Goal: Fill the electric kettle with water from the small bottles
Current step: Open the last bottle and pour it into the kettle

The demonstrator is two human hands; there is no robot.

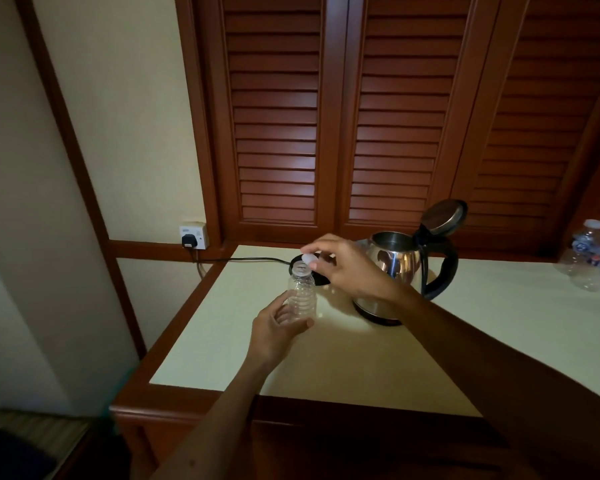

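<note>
A small clear plastic bottle [302, 295] stands upright on the pale tabletop [361, 358], uncapped, and it looks empty. My left hand [278, 329] grips its lower part. My right hand [347, 266] pinches a white cap [308, 260] just above and to the right of the bottle's mouth. The steel electric kettle [395, 268] stands behind my right hand with its lid [442, 216] flipped up and its black handle to the right. It sits off its black base [321, 279], which lies partly hidden behind the bottle and my hand.
Small labelled bottles [594, 252] with white caps stand at the table's far right. A black cord [243, 259] runs from the base to a plug in the wall socket [193, 236]. Wooden louvred doors [378, 116] rise behind the table. The table's wooden edge [174, 403] drops off at the left.
</note>
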